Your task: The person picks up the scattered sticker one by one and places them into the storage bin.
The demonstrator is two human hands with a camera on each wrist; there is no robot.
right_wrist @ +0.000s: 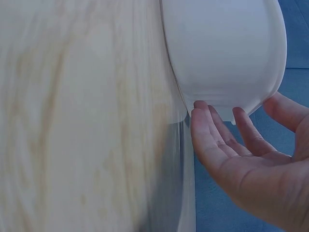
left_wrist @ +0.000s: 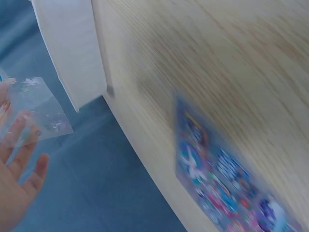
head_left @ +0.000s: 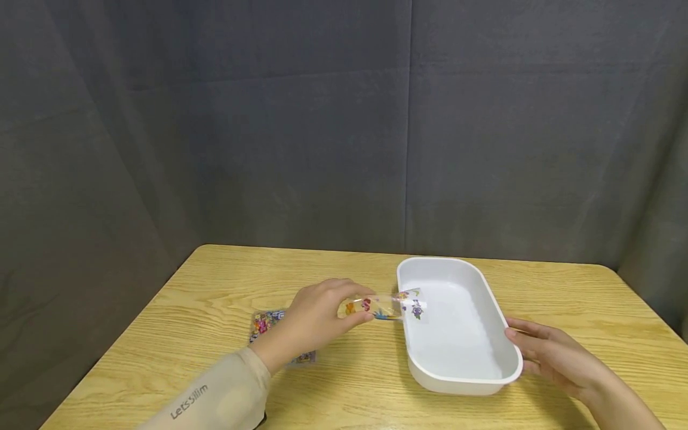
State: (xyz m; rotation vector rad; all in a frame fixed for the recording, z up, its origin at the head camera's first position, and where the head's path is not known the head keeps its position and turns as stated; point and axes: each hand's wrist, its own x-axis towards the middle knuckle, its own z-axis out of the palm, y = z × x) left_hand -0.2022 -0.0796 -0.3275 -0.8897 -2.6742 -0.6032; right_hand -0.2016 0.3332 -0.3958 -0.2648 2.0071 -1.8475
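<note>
My left hand [head_left: 322,310] pinches a clear plastic sticker sheet [head_left: 384,306] printed with small colourful figures. The sheet bends, and its far end overlaps the left rim of a white tray [head_left: 457,380]. In the left wrist view the see-through sheet [left_wrist: 50,108] covers part of the fingers. My right hand [head_left: 561,355] grips the tray's right side near the front corner, thumb at the rim and fingers lower down. Seen from the right wrist, those fingertips touch the tray's outer wall [right_wrist: 224,58]. Under the left forearm lies a colourful sticker pack [head_left: 263,325], partly hidden.
A wooden table [head_left: 188,358] with rounded corners carries everything. Behind it hangs a dark grey curtain [head_left: 301,149]. The sticker pack [left_wrist: 222,183] lies flat on the tabletop, to the left of the tray.
</note>
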